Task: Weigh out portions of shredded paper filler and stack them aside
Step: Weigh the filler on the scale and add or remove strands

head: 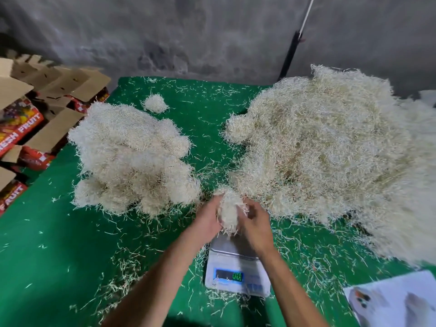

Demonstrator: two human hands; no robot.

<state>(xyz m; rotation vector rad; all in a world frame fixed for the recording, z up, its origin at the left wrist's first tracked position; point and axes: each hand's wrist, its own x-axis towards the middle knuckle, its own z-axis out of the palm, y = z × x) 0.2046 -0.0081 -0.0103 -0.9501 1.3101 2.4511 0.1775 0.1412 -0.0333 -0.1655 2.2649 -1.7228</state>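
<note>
A small clump of pale shredded paper (229, 212) sits between both my hands, just above the steel platform of a white digital scale (237, 267). My left hand (207, 220) cups its left side and my right hand (253, 223) curls round its right side. The scale's display is lit with green digits too blurred to read. A huge loose heap of shredded paper (335, 156) fills the right of the green table (47, 256). On the left lies a stack of rounded weighed portions (132, 156), with one small ball (155, 103) behind it.
Stray shreds litter the green cloth around the scale. Open cardboard fruit boxes (30, 119) are stacked off the table's left edge. A white printed sheet (396, 300) lies at the near right corner. A grey wall stands behind the table, with a dark pole (289, 55) against it.
</note>
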